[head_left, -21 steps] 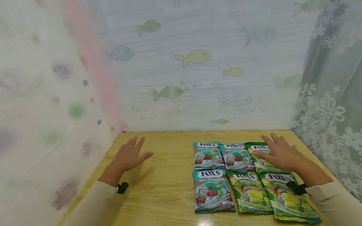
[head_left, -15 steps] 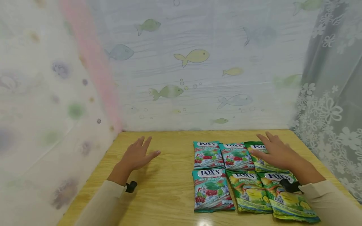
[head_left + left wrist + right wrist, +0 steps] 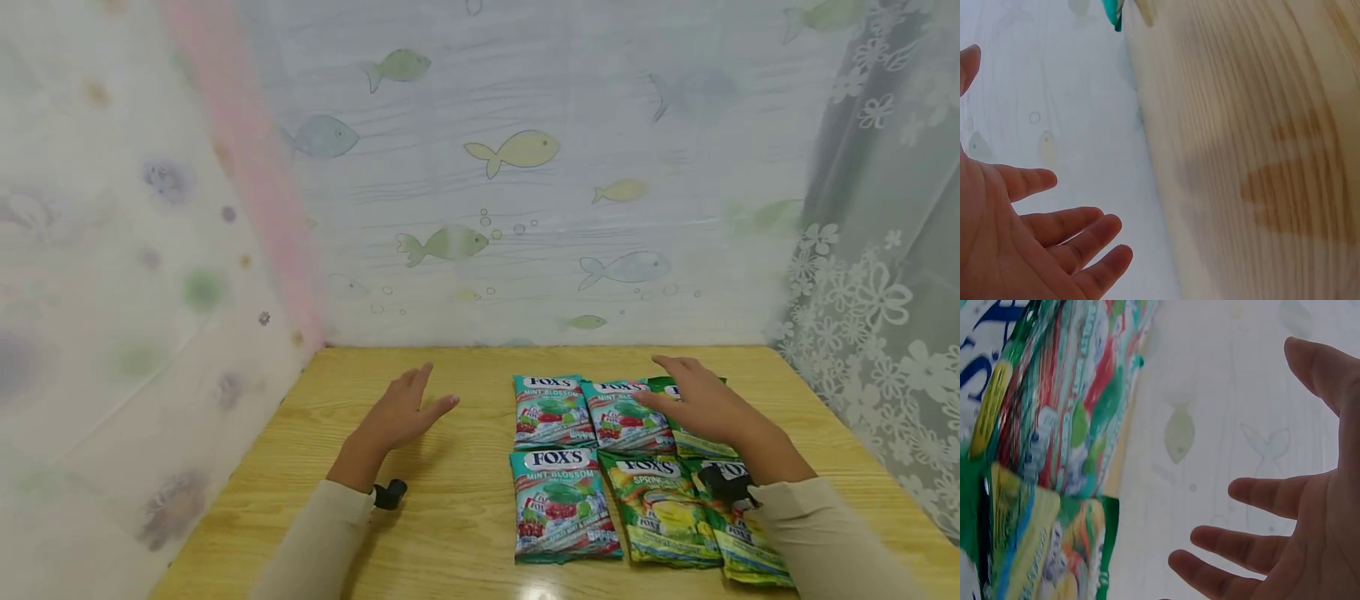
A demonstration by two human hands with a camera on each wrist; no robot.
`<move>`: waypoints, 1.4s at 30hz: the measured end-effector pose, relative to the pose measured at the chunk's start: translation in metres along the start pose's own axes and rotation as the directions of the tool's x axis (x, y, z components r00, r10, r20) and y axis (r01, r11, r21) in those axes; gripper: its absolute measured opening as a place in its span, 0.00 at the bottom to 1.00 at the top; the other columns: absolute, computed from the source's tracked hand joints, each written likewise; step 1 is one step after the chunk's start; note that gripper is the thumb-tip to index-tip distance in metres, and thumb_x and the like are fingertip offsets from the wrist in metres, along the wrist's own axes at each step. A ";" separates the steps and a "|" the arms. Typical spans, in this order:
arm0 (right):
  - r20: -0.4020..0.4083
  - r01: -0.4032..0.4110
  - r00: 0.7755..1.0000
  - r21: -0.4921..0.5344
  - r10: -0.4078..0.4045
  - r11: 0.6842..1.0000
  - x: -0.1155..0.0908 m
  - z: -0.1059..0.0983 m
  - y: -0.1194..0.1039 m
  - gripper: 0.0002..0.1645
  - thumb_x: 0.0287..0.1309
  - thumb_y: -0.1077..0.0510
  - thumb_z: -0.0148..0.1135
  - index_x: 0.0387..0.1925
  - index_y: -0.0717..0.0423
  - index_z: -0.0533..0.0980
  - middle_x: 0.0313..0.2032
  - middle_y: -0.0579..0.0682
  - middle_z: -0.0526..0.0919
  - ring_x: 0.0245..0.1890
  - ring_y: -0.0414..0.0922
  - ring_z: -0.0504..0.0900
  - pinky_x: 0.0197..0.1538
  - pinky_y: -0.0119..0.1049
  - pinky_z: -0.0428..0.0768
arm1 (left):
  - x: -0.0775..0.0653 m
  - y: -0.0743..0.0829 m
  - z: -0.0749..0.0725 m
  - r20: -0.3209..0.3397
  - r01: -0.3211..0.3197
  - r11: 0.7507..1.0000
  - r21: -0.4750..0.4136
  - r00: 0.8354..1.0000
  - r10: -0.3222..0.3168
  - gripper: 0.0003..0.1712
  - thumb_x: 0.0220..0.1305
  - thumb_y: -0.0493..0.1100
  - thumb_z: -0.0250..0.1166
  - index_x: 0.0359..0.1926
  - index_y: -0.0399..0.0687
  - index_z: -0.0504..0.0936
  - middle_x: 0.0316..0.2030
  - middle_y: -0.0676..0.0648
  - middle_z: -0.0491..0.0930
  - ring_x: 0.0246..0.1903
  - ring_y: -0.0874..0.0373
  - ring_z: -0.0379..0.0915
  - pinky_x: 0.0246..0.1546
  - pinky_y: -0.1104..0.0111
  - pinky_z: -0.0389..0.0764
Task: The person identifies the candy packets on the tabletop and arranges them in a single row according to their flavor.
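Several Fox's candy bags lie in two rows on the right half of the wooden table. Teal mint blossom bags are at the back left, back middle and front left. Green-yellow bags lie at the front middle, front right and back right. My right hand hovers over the back right bag, fingers extended, holding nothing and partly covering it. Over bare wood left of the bags, my left hand is raised with spread fingers and nothing in it. The left wrist view shows its palm.
The wooden table meets a fish-print curtain at the back. A flower-print wall borders the left, and a lace-patterned curtain the right. A black wrist camera sits below the left hand.
Both hands have moved inward, the left to the right and the right to the left. The right forearm now covers more of the front right bag. The bags have not moved.
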State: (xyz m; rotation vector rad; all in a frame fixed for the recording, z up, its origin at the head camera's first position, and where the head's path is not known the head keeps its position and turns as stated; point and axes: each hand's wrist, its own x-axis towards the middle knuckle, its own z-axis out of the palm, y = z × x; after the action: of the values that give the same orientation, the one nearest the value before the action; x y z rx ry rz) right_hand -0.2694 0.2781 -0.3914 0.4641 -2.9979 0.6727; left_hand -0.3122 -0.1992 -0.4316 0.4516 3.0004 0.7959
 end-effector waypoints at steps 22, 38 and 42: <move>0.011 -0.006 1.000 0.175 0.004 0.985 0.029 0.034 -0.038 0.47 0.71 0.40 0.63 0.73 0.72 0.63 0.66 0.72 0.73 0.59 0.66 0.80 0.54 0.59 0.83 | 0.027 0.047 0.057 0.030 0.005 0.959 -0.285 1.000 0.004 0.60 0.63 0.75 0.64 0.82 0.47 0.54 0.71 0.37 0.69 0.62 0.41 0.77 0.60 0.44 0.79; 0.066 -0.048 0.997 0.250 0.032 0.967 0.036 0.056 -0.058 0.36 0.73 0.46 0.61 0.68 0.71 0.72 0.59 0.68 0.81 0.59 0.66 0.80 0.53 0.57 0.83 | 0.028 0.075 0.082 0.126 0.104 0.877 -0.470 0.991 -0.050 0.47 0.68 0.58 0.70 0.77 0.40 0.63 0.62 0.39 0.78 0.36 0.56 0.86 0.46 0.55 0.86; 0.065 -0.061 0.997 0.259 0.045 0.964 0.037 0.064 -0.057 0.36 0.73 0.46 0.61 0.67 0.71 0.72 0.58 0.66 0.82 0.58 0.64 0.82 0.53 0.56 0.83 | 0.028 0.076 0.085 0.145 0.127 0.853 -0.507 0.988 -0.061 0.42 0.69 0.53 0.70 0.76 0.40 0.66 0.60 0.40 0.79 0.37 0.56 0.86 0.45 0.57 0.87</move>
State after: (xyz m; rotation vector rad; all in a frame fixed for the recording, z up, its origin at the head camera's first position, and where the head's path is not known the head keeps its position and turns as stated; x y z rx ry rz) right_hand -0.2860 0.1913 -0.4225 0.4205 -2.9968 1.0850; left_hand -0.3113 -0.0875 -0.4672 0.3130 2.5177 1.4383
